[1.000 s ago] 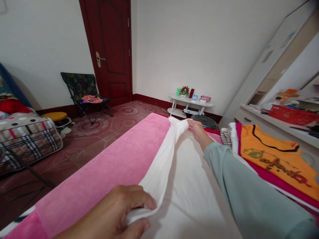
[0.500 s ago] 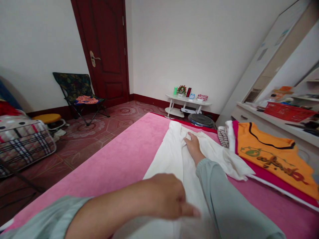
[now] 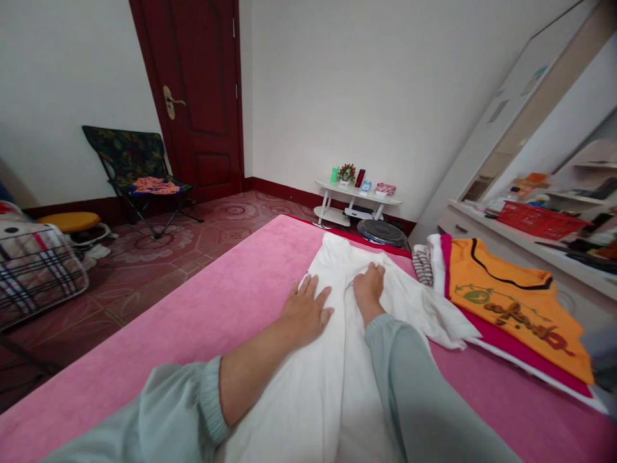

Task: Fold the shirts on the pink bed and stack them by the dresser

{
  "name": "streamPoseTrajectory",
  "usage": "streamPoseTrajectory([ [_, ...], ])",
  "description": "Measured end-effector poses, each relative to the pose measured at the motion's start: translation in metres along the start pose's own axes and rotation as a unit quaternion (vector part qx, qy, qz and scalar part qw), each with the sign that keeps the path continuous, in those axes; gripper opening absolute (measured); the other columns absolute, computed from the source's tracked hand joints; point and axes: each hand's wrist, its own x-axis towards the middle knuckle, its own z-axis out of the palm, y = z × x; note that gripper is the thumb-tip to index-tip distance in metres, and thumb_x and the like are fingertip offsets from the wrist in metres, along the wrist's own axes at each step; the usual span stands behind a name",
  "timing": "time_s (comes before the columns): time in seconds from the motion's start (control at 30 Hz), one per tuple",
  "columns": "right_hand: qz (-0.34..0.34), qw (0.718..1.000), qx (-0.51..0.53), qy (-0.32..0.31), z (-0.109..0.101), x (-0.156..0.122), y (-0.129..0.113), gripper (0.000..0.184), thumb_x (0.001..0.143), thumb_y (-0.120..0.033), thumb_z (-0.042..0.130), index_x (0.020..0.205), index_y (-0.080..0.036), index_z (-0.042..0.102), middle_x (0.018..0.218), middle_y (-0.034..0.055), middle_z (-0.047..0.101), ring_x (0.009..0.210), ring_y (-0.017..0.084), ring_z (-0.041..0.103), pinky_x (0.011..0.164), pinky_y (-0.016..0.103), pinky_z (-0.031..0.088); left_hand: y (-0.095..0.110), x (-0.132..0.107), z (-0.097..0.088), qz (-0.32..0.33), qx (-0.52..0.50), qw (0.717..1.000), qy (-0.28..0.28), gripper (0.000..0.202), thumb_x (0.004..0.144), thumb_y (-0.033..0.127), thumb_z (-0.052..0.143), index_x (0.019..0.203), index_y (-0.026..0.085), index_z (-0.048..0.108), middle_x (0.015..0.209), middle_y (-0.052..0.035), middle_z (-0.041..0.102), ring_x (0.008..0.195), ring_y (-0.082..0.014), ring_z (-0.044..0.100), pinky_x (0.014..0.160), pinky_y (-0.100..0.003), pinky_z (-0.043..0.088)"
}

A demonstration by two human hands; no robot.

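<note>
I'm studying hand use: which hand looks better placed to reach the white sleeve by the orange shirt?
Probably the right hand: it is on the white garment, nearer that sleeve; the left hand lies along the garment's left edge.

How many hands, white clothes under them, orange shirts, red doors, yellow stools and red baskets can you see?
Left hand and right hand: 2
White clothes under them: 1
Orange shirt: 1
Red door: 1
Yellow stool: 1
Red basket: 1
Total: 7

I can see a dark-red panelled door (image 3: 209, 109), a white wall (image 3: 361, 83), patterned reddish floor tiles (image 3: 231, 211) and one leaf-patterned folding chair (image 3: 128, 151).
</note>
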Motion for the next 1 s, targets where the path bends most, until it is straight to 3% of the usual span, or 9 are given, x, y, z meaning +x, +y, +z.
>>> streamPoseTrajectory([
  [0.13,-0.012,0.992,-0.108,0.068,-0.011,-0.008,-0.021,0.051,0.077,-0.014,0.044,0.128,-0.008,0.051,0.150,0.0227,0.024,0.134,0.039,0.030,0.104,0.055,0.029,0.001,0.001,0.001,-0.007,0.019,1.000,0.010,0.056,0.096,0.048,0.029,0.145,0.023,0.038,0.156,-0.0137,0.023,0.144,-0.0315,0.014,0.115,-0.052,0.015],
  [0.2,-0.128,0.981,-0.132,0.060,-0.015,-0.009,-0.031,0.052,0.081,-0.016,0.043,0.133,-0.012,0.046,0.155,0.0161,0.019,0.139,0.033,0.022,0.109,0.051,0.024,0.002,0.000,0.001,-0.010,0.025,1.000,0.011,0.056,0.096,0.048,0.029,0.145,0.023,0.037,0.156,-0.0138,0.024,0.144,-0.0322,0.015,0.115,-0.052,0.015],
  [0.3,-0.306,0.939,-0.146,-0.062,-0.019,0.000,-0.026,0.053,0.091,-0.027,0.038,0.143,-0.018,0.036,0.155,0.0103,0.025,0.142,0.023,0.020,0.113,0.045,0.021,0.004,-0.001,0.000,-0.014,0.026,1.000,0.010,0.057,0.095,0.048,0.029,0.146,0.022,0.036,0.156,-0.0144,0.023,0.143,-0.0349,0.015,0.115,-0.052,0.016],
  [0.4,-0.241,0.919,-0.234,-0.204,-0.021,0.024,0.002,0.056,0.096,-0.041,0.028,0.146,-0.017,0.032,0.153,0.0120,0.031,0.142,0.024,0.024,0.111,0.047,0.025,0.005,-0.002,0.000,-0.018,0.022,1.000,0.004,0.058,0.095,0.049,0.029,0.147,0.022,0.035,0.156,-0.0151,0.022,0.142,-0.0381,0.016,0.114,-0.054,0.016],
  [0.5,-0.126,0.892,-0.344,-0.265,-0.022,0.052,0.014,0.060,0.096,-0.049,0.027,0.138,-0.011,0.044,0.147,0.0188,0.039,0.136,0.032,0.034,0.106,0.054,0.029,0.005,-0.002,0.002,-0.015,0.020,1.000,0.006,0.059,0.096,0.049,0.028,0.147,0.021,0.034,0.156,-0.0158,0.022,0.142,-0.0388,0.016,0.114,-0.054,0.015],
  [0.63,-0.139,0.875,-0.380,-0.265,-0.017,0.065,-0.026,0.043,0.091,-0.035,0.044,0.112,-0.004,0.065,0.120,0.0255,0.061,0.116,0.039,0.054,0.099,0.060,0.029,0.003,-0.002,0.005,-0.014,0.023,1.000,0.012,0.059,0.096,0.049,0.028,0.147,0.021,0.034,0.156,-0.0155,0.022,0.143,-0.0381,0.015,0.115,-0.054,0.014],
  [0.73,-0.231,0.883,-0.341,-0.226,-0.003,0.054,-0.053,0.045,0.093,-0.028,0.039,0.132,-0.010,0.050,0.141,0.0193,0.047,0.132,0.032,0.039,0.109,0.052,0.020,0.003,-0.002,0.005,-0.020,0.021,0.999,0.013,0.059,0.095,0.049,0.029,0.147,0.021,0.034,0.156,-0.0153,0.022,0.142,-0.0390,0.016,0.114,-0.054,0.015],
  [0.83,-0.311,0.876,-0.286,-0.232,0.009,0.044,-0.040,0.052,0.098,-0.037,0.027,0.146,-0.021,0.032,0.155,0.0075,0.029,0.143,0.023,0.021,0.114,0.046,0.019,0.004,-0.003,0.004,-0.030,0.016,0.999,0.015,0.059,0.095,0.050,0.030,0.147,0.023,0.034,0.156,-0.0140,0.022,0.142,-0.0393,0.015,0.114,-0.054,0.015],
  [1.0,-0.152,0.884,-0.318,-0.308,0.015,0.056,-0.003,0.056,0.097,-0.044,0.018,0.148,-0.021,0.028,0.157,0.0067,0.023,0.142,0.027,0.022,0.110,0.055,0.026,0.005,-0.003,-0.001,-0.039,0.004,0.999,-0.002,0.060,0.094,0.052,0.030,0.147,0.024,0.034,0.157,-0.0141,0.020,0.143,-0.0387,0.013,0.115,-0.053,0.015],
])
